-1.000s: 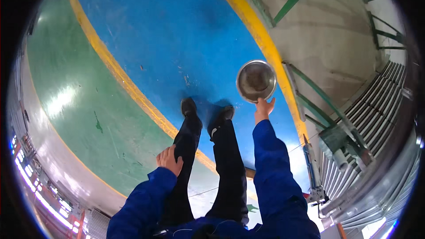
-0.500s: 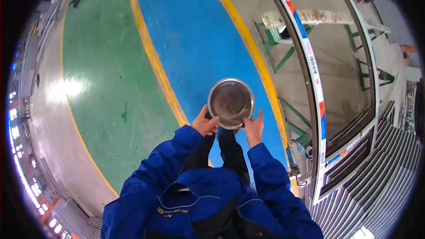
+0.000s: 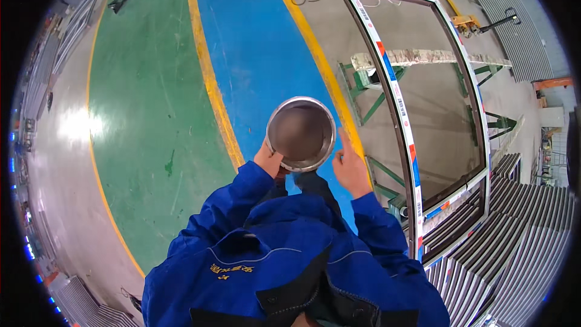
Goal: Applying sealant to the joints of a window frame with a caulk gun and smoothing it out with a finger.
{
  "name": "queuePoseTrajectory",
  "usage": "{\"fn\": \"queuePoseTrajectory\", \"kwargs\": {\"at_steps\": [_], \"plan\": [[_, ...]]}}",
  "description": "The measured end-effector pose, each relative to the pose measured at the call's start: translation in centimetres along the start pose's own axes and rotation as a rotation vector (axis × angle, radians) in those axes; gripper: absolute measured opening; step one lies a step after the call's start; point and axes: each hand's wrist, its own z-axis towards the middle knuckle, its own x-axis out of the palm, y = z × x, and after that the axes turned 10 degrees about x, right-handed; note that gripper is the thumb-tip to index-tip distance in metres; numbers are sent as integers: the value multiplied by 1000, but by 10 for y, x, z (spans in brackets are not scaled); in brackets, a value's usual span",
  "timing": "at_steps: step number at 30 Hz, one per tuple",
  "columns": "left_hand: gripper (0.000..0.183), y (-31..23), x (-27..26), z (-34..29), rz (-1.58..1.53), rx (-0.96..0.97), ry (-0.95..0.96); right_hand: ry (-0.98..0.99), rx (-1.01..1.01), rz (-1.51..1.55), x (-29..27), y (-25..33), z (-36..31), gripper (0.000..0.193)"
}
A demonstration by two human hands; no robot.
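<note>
A round metal bowl [image 3: 300, 164] with a shiny rim and a dull grey-brown inside is held in front of my body, above the blue walkway. My left hand [image 3: 267, 158] grips its near left edge, the thumb over the rim and the fingers mostly hidden beneath. Just off the bowl's right side, my right hand [image 3: 352, 169] is apart from the rim, index finger stretched out and thumb spread, holding nothing. Inside the bowl the surface looks blurred, and I cannot make out any contents.
To the right, a large film-wrapped window frame [image 3: 393, 85] rests on green trestles [image 3: 376, 108]. Stacked metal profiles [image 3: 520, 206] fill the lower right. A yellow pallet truck [image 3: 466, 25] stands at far right. Cables lie on the floor [image 3: 151, 85] at far left and near the frame.
My right hand has let go of the bowl's rim and moved slightly right. The bowl has shifted a little left and up in view, still in my left hand. More of the window frame shows.
</note>
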Motion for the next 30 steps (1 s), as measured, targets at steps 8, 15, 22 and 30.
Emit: {"fn": "queuePoseTrajectory", "kwargs": {"at_steps": [8,15,22,30], "plan": [[36,-67,21,35,-47,-259,2,332,-251,-601,-42,26,60,61],[38,-89,46,78,17,-230,-19,349,-286,-617,-63,25,121,60],[40,-103,55,116,4,-280,-41,368,-322,-684,-81,32,157,54],[41,-112,43,179,-44,-224,21,327,-302,-614,-84,48,205,53]]}}
